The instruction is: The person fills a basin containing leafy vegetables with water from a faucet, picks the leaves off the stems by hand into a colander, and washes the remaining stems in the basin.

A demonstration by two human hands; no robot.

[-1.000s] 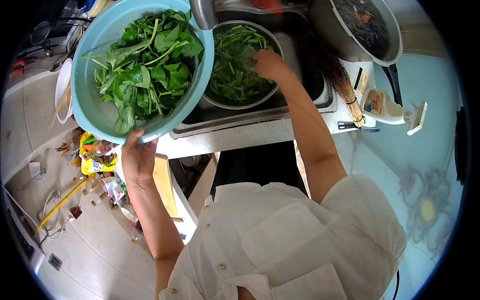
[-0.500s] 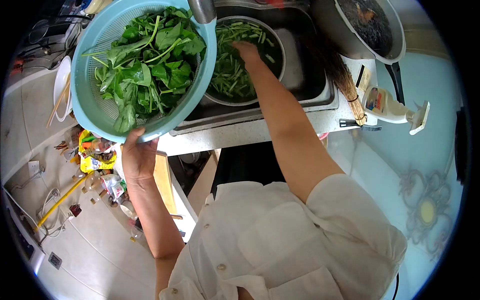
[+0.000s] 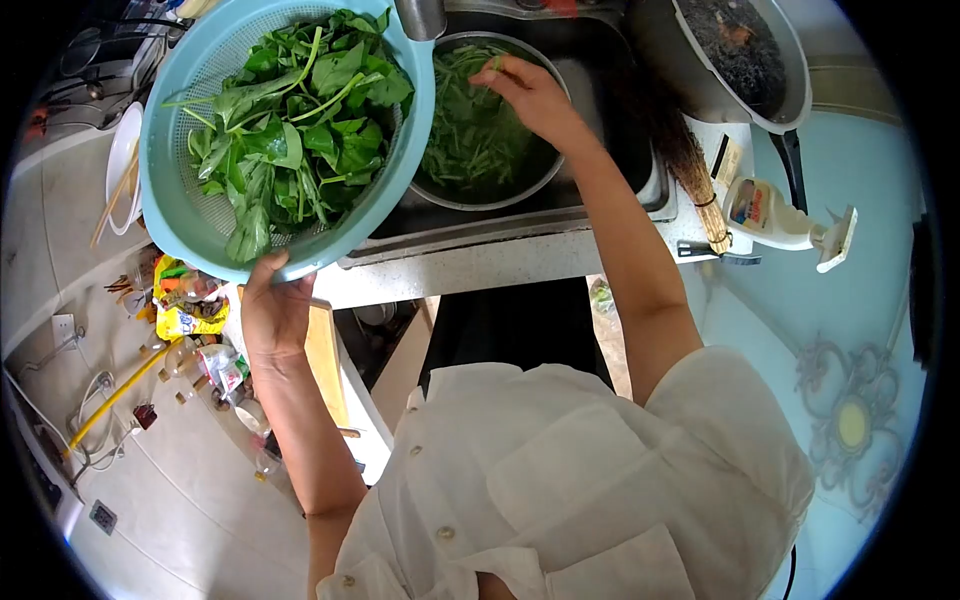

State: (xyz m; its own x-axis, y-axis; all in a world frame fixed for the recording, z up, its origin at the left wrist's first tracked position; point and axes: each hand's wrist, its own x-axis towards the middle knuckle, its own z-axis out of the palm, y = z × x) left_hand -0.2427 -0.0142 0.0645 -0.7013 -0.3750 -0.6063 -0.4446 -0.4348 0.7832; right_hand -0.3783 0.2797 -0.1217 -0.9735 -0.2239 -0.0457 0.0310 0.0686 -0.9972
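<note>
My left hand grips the near rim of a light blue plastic colander, thumb on top and fingers underneath. Wet leafy greens with long stems are heaped inside it. To the right, a round metal basin of water stands in the sink, with cut green stems and leaves floating in it. Above this water is my right hand, its thumb and fingertips pinched together. A small bit of green shows at the fingertips.
The tap hangs beside the colander's right rim. Right of the sink lie a straw brush, a white spray bottle and a dark-bottomed pan. A white bowl with chopsticks sits at left.
My right hand has lifted out of the water and moved right, its fingers now pinched. The floating greens have shifted and the water is stirred. My left hand keeps hold of the colander.
</note>
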